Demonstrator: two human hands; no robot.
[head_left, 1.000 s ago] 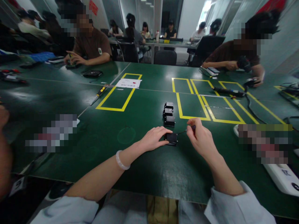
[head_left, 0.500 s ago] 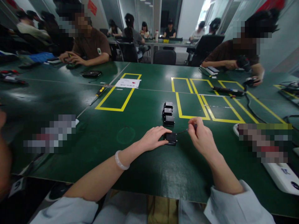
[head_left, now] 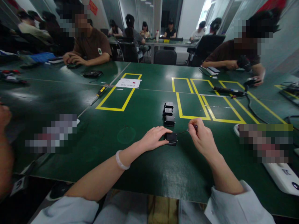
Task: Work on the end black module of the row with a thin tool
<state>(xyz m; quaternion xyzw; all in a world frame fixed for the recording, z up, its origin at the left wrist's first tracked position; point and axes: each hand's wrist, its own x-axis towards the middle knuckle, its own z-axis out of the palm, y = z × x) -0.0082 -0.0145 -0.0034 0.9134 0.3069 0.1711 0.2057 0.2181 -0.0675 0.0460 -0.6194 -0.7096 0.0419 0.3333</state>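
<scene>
A small black box-shaped part [head_left: 171, 137] with shiny screw ends at its sides lies on the green table [head_left: 149, 168]. Thumb and fingers of my left hand [head_left: 155, 137] grip its left side and hold it against the tabletop. My right hand [head_left: 199, 133] is closed around the dark handle of a screwdriver [head_left: 184, 132], whose thin shaft points left at the part's right side. Whether the tip sits in a screw is too small to tell. Just beyond stand three similar black parts [head_left: 168, 120] in a row.
Yellow tape rectangles [head_left: 195, 118] mark the table ahead. A yellow-black screwdriver [head_left: 101, 91] lies left, near a white paper [head_left: 128, 83]. At right are a white power strip [head_left: 280, 177] and a black electric screwdriver [head_left: 229, 91] with its cable. Co-workers sit across and at left.
Both my hands and the part stay in place. My right fingers have turned slightly on the screwdriver handle. At the far left a co-worker's hand has come further into view.
</scene>
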